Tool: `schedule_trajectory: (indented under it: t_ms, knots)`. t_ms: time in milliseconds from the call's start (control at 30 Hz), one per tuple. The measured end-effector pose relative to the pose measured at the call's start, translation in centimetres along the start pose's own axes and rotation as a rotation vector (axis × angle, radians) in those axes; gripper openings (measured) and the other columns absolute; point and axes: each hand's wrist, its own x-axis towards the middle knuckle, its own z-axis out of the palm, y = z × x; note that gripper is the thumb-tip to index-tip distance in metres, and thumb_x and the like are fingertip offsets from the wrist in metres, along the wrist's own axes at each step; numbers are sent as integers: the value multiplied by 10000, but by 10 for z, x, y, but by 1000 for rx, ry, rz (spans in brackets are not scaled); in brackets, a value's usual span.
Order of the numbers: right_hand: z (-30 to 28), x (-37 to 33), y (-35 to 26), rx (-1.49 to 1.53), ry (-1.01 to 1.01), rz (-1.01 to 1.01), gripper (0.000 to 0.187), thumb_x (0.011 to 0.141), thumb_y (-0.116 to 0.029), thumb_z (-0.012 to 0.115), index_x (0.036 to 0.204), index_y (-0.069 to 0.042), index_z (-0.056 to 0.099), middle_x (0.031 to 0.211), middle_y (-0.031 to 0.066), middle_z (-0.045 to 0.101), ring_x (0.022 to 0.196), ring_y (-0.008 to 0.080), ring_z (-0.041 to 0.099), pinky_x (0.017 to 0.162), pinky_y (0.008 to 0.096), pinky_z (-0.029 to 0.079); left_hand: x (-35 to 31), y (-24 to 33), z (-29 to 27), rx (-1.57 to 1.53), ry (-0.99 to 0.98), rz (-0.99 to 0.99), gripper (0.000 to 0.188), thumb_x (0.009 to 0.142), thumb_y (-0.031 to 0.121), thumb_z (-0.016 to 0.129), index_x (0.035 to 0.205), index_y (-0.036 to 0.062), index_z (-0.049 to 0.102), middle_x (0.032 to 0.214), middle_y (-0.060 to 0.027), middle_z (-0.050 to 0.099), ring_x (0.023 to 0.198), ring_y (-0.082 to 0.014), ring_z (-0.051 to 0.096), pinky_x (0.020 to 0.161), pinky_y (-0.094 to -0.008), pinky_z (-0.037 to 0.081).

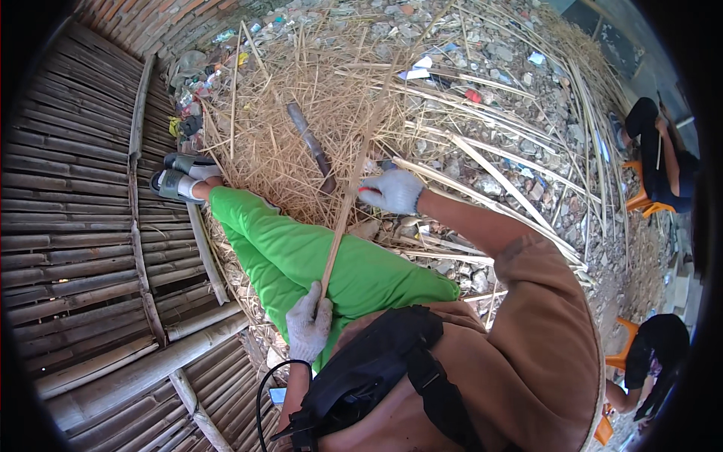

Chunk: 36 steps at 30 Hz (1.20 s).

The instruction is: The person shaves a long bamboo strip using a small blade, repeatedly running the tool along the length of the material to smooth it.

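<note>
A long, pale bamboo strip point(339, 233) slants across the bright green cloth point(301, 241) over my legs and on over the shavings. My left hand point(307, 324), in a whitish knit glove, is closed round its near end. Farther along, my right hand point(395, 191), in a similar glove, is closed beside the strip's middle. A small red bit shows at its fingertips; what it grips is mostly hidden. Beyond the cloth, a dark, narrow, rod-like piece point(307, 139) lies on a heap of thin bamboo shavings point(263, 162).
A bamboo-slat wall point(75, 226) stands close on my left. Several long split strips point(497, 177) lie across the rubble at right. Two people point(663, 158) sit on orange chairs at the far right. A brick wall point(151, 26) rises at the far left.
</note>
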Motion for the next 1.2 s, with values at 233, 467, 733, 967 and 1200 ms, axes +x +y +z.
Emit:
schedule_trajectory:
  t_ms: [233, 467, 733, 967, 1200]
  knots:
    - [-7, 13, 21, -58, 85, 21, 493, 1065, -573, 512, 1061, -142, 753, 888, 179, 766, 847, 413, 750, 773, 537, 584, -20, 2, -24, 21, -42, -39, 393, 1022, 146, 701, 1352, -67, 686, 828, -157, 687, 702, -242, 662, 671, -374, 545]
    - [-24, 26, 82, 7, 166, 171, 522, 1069, -597, 491, 1083, -147, 755, 955, 171, 782, 889, 410, 754, 806, 516, 589, -60, -20, -38, 26, -42, -120, 385, 1007, 130, 739, 1343, -54, 705, 796, -112, 676, 670, -172, 627, 639, -333, 528]
    - [-23, 13, 40, 5, 133, 83, 542, 1075, -602, 473, 1080, -149, 771, 986, 175, 790, 916, 405, 759, 831, 524, 596, -66, -17, -44, 12, -47, -199, 375, 1017, 95, 737, 1374, -17, 709, 832, -52, 688, 691, -86, 571, 633, -287, 508]
    - [-40, 26, 62, 116, 249, 323, 599, 1061, -632, 494, 1090, -101, 768, 1009, 172, 800, 894, 388, 770, 811, 486, 594, -65, -23, -37, -32, 5, -172, 403, 1021, 145, 750, 1381, -29, 701, 854, -62, 698, 684, -92, 568, 641, -281, 504]
    - [-30, 17, -5, 1210, 238, 368, 565, 994, -583, 721, 1033, -21, 688, 724, 35, 637, 497, 137, 567, 458, 324, 462, -45, -5, -25, -252, -4, -206, 455, 1016, 194, 761, 1385, -61, 688, 902, -87, 730, 755, -104, 621, 704, -282, 537]
